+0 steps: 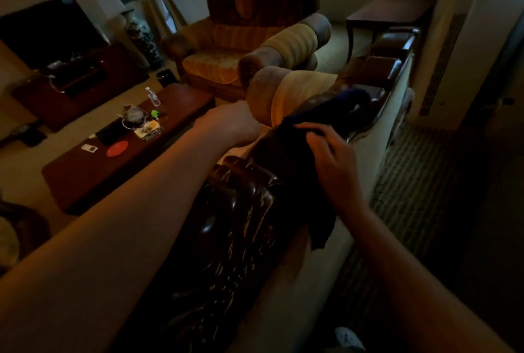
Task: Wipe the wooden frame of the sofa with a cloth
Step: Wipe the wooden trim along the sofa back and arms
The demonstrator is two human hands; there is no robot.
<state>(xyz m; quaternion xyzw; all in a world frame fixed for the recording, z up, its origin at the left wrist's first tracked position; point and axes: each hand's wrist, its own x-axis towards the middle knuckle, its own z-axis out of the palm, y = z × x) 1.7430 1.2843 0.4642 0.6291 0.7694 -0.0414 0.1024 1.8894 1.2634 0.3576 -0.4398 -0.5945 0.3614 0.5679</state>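
From behind the sofa, my right hand (329, 151) gripped the dark cloth (300, 154) draped over the carved wooden frame (241, 210) — left hand (235, 123) hidden past it, apparently bracing; its grip I couldn't tell.

The left hand (235, 123) lies partly hidden behind the wooden frame (241, 210).

No legible text, label, brand, number or sign anywhere in the view. Candidates checked: red round disc (116, 150) on the coffee table (85, 179), left of centre, with markings too dim to read; small white card (89, 148) beside it, dark marks blurred; plastic bottle (153, 96), upper left of centre, label unreadable.
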